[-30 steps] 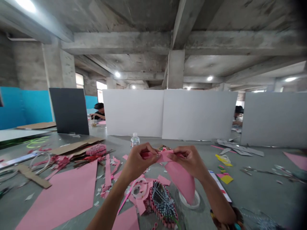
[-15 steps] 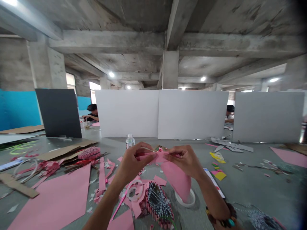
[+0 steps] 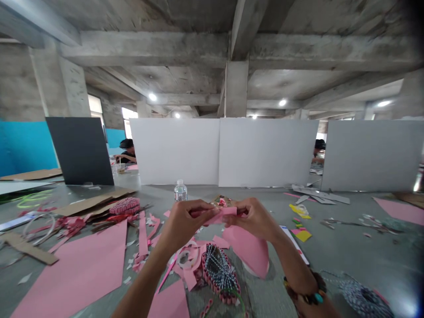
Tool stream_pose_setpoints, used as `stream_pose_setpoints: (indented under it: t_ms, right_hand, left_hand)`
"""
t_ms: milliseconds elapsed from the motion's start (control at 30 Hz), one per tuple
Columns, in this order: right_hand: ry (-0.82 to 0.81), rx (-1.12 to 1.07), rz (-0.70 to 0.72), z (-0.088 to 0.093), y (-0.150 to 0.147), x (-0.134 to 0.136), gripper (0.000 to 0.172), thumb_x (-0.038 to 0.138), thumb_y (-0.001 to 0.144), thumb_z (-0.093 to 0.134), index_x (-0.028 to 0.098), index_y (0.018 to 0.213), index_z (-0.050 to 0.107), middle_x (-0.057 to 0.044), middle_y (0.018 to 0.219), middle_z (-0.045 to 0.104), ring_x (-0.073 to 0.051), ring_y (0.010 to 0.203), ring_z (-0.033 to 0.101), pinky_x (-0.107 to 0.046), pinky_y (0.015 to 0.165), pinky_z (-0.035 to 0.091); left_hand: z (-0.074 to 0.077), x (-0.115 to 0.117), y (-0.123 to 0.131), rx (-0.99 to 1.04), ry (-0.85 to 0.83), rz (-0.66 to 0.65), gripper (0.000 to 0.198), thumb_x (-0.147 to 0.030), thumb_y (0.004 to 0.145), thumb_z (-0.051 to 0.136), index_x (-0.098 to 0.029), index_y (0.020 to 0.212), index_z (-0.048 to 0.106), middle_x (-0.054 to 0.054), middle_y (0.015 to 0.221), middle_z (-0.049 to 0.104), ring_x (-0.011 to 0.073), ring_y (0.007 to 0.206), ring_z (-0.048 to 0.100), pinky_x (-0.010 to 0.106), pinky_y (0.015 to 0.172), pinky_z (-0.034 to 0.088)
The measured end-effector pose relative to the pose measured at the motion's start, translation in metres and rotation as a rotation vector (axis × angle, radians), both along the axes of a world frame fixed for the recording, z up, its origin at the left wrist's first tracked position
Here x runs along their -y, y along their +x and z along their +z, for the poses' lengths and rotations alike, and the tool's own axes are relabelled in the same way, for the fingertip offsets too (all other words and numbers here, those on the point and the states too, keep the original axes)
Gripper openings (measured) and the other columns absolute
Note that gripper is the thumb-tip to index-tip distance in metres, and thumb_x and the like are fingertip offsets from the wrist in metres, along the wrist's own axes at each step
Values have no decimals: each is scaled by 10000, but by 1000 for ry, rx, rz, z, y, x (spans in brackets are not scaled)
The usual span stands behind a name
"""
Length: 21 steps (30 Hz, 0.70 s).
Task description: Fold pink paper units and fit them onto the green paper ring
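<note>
Left hand (image 3: 184, 223), right hand (image 3: 256, 218) (one strip (image 3: 226, 211))

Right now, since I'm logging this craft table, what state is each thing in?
Pink curved paper piece: top edge pinched between left hand and right hand, rest hanging down.
Clear plastic water bottle: upright, capped.
Large pink paper sheet: lying flat.
White tape roll: lying flat.
Dark rectangular board: standing upright.

head cam, faces forward over table (image 3: 347, 260), near hands.
</note>
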State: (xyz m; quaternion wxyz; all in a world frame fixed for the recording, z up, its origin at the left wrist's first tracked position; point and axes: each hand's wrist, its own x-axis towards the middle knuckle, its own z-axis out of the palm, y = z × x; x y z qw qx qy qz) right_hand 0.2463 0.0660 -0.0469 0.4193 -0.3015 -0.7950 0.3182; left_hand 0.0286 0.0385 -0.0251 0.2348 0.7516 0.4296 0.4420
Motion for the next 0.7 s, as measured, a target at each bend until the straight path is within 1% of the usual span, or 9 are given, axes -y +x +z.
stream_pose_setpoints:
  t_ms: [100,200,267,333,433,500,700]
  right_hand:
    - [-5,-13,4,-1,2,-1,281,427,795,747,157,716,745,-40,672,685,-143,638,598,-225,553,416]
    - [-12,-20,2,0,4,0,279,422,799,746,156,716,732,-40,684,692,-137,624,594,-219,529,396]
    - [9,-2,-19,0,5,2,288,432,795,746,158,712,722,-31,667,671,-127,592,561,-216,493,361]
    - [50,42,-51,1,4,4,298,453,791,742,163,722,723,-21,645,644,-121,567,525,-216,468,331]
    - [111,103,-82,2,3,7,311,468,798,731,164,727,725,-13,624,609,-115,555,488,-218,465,315]
    - [138,120,-102,2,2,7,324,466,806,723,161,698,710,-3,606,578,-107,543,455,-219,467,298]
    - [147,207,-167,3,5,9,319,420,823,708,162,650,642,36,571,458,-89,529,337,-220,470,241]
  left_hand:
    - [0,-2,-2,-55,-47,-7,283,-432,812,693,-189,938,765,43,729,716,128,620,588,209,514,412]
    - [-1,-3,-3,-61,-46,15,296,-463,800,698,-185,874,769,33,653,679,109,560,526,209,473,363]
    - [-1,-3,-2,-48,-30,19,282,-458,785,715,-187,843,768,30,650,680,106,550,513,209,466,352]
    - [0,-2,-1,-38,-16,13,257,-435,781,724,-186,829,768,36,672,697,114,573,538,212,482,371]
    - [0,-1,1,-26,-9,9,230,-408,780,730,-185,825,767,41,700,714,123,613,574,210,517,404]
    - [1,0,2,-21,-16,2,227,-405,776,735,-188,834,767,36,700,714,121,617,578,204,523,410]
    - [0,0,2,-2,-29,-23,238,-412,755,757,-189,838,773,35,716,715,122,632,571,206,530,411]
